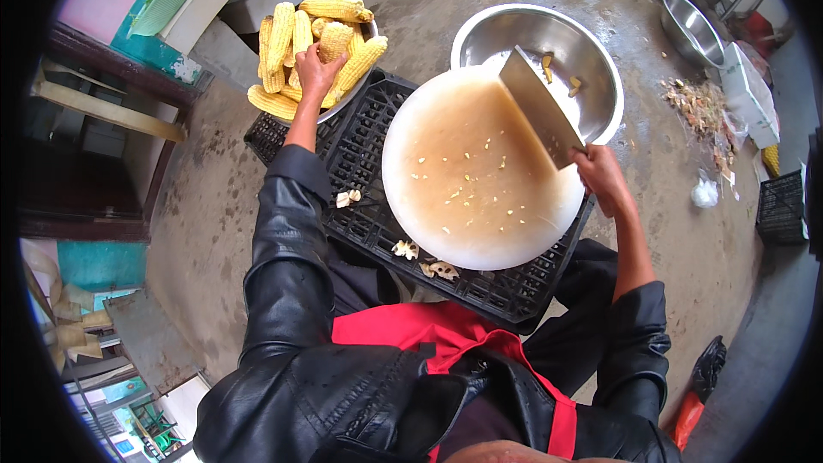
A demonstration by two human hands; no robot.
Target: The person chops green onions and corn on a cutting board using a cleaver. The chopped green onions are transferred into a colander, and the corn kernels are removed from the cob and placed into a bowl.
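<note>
My left hand (316, 74) has its fingers around an ear of corn (335, 42) on top of a heaped bowl of husked corn ears (281, 38). My right hand (599, 173) grips the handle of a cleaver (539, 109), whose broad blade stands tilted over the right side of a round white cutting board (476, 238). Small yellow corn bits are scattered on the board's brownish stained surface. Just beyond, partly under the board's far edge, a large steel basin (601, 58) holds a few yellowish pieces (574, 85).
The board rests on an upturned black plastic crate (360, 170), with pale lotus root pieces (442, 269) on its near edge. On the floor at right are another steel basin (693, 29), a scrap pile (697, 106), a white foam box (749, 93) and a black basket (780, 208).
</note>
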